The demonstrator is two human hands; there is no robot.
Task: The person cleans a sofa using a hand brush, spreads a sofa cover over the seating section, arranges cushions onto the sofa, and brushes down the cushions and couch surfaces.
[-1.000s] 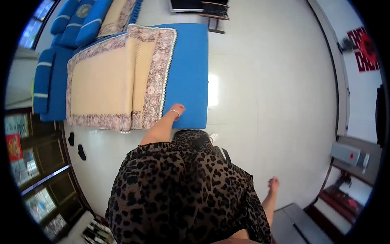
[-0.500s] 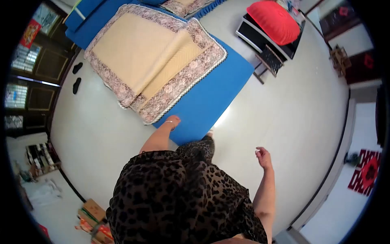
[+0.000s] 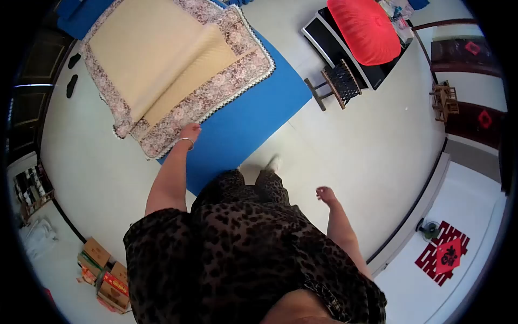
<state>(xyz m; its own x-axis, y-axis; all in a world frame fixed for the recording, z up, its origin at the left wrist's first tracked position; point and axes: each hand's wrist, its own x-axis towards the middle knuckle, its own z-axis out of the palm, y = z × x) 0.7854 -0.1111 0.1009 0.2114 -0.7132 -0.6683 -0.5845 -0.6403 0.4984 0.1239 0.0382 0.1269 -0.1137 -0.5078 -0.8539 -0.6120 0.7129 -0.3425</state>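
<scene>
A beige quilted cover (image 3: 145, 48) with a floral border lies partly folded over a blue bed or couch surface (image 3: 253, 102). My left hand (image 3: 190, 132), with a bracelet at the wrist, is above the border's near edge. Its fingers are curled in and I see nothing in them; whether it touches the cloth I cannot tell. Out over the pale floor to the right hangs my right hand (image 3: 325, 195), its fingers loosely bent and apart, holding nothing.
A red cushion (image 3: 367, 32) rests on a low black table, with a small woven-seat stool (image 3: 340, 85) beside it. Dark slippers (image 3: 71, 85) lie at the left. Cardboard boxes (image 3: 110, 278) stand at lower left, and a wooden chair (image 3: 445, 101) by the right wall.
My view has turned and moved, so the bed shifts left and the stool shows more fully. My left hand has passed from over the blue surface to the cover's floral edge.
</scene>
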